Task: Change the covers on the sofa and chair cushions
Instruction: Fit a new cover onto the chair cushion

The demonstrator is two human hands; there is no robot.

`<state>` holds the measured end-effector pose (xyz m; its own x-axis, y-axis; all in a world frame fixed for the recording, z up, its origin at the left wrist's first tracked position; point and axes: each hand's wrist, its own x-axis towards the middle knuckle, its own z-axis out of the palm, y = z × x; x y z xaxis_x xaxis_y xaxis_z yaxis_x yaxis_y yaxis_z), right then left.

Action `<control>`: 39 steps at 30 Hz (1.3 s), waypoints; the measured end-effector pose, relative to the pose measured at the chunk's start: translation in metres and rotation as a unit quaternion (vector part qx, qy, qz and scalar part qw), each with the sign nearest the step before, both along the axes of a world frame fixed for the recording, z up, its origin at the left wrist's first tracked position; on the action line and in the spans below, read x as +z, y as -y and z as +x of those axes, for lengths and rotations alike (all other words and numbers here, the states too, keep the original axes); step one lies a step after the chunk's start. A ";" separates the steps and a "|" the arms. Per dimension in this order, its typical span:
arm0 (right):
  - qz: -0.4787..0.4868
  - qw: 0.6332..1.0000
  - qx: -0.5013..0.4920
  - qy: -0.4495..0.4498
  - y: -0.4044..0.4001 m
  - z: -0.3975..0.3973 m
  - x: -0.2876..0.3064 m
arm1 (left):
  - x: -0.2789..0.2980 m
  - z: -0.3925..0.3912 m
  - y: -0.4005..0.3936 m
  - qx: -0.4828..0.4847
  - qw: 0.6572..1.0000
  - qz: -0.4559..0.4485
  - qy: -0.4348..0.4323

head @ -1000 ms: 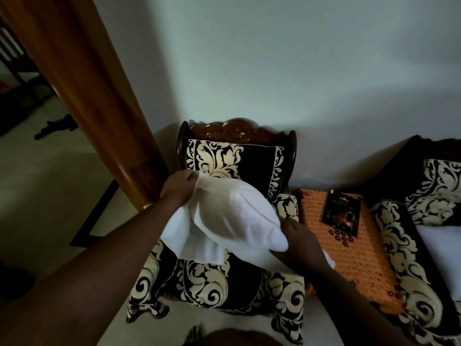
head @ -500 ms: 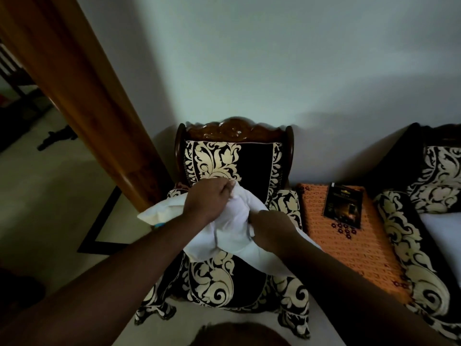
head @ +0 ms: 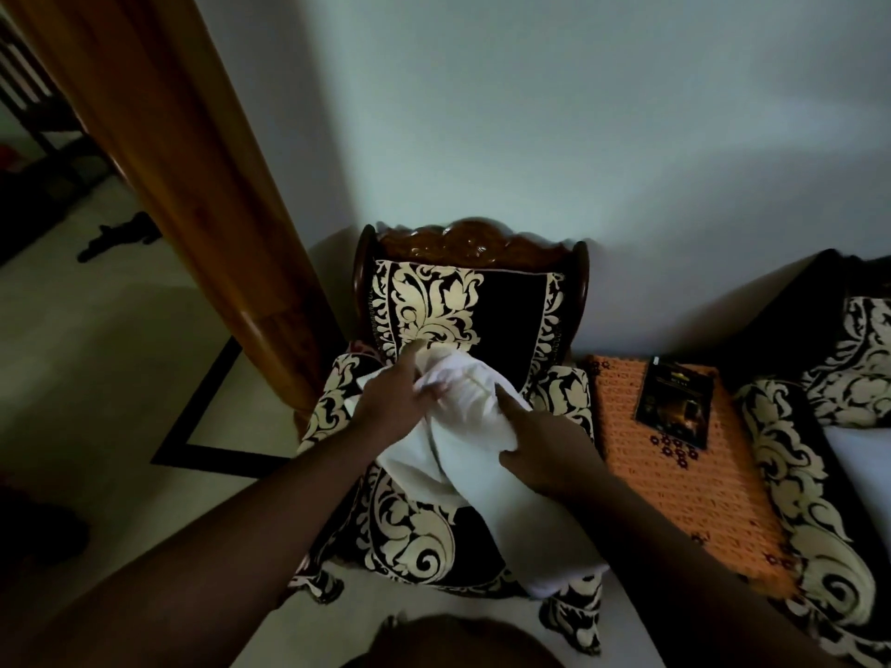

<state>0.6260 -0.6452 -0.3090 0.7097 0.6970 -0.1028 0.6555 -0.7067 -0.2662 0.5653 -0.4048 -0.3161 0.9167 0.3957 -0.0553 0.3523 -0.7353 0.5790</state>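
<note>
While the white cushion (head: 477, 455) is held over the seat of the patterned chair (head: 414, 537), its lower end sags loose toward the front edge, and that slack could drag to the floor or catch on an armrest. Nearest the camera, the right hand (head: 540, 450) grasps the cushion's side with curled fingers; the left hand (head: 395, 407), a little farther on, pinches bunched white fabric at the top end. Whether that fabric is a cover or the cushion itself cannot be told. If either grip slips, the bundle would probably twist and the opening be lost. Beyond, the chair's backrest (head: 463, 311) stands close behind the hands, leaving little room to pull upward
</note>
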 end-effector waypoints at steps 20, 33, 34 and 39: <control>-0.036 0.973 -0.055 -0.222 -0.014 0.013 -0.001 | 0.004 0.026 0.014 -0.084 0.990 0.113 -0.025; 0.025 0.963 -0.109 -0.246 -0.023 0.017 0.008 | 0.021 0.015 0.073 -0.184 0.982 0.010 0.036; 0.051 0.962 -0.098 -0.250 -0.023 0.020 0.011 | 0.016 0.011 0.063 -0.149 0.987 -0.019 0.054; 0.149 0.940 -0.111 -0.286 -0.013 0.026 0.021 | -0.016 -0.030 0.034 -0.040 0.995 -0.087 0.010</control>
<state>0.6516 -0.6319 -0.2881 0.7290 0.5973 -0.3344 0.1914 -0.6469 -0.7382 0.5354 -0.4390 -0.3317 0.9467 0.3071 -0.0973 0.2832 -0.6491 0.7061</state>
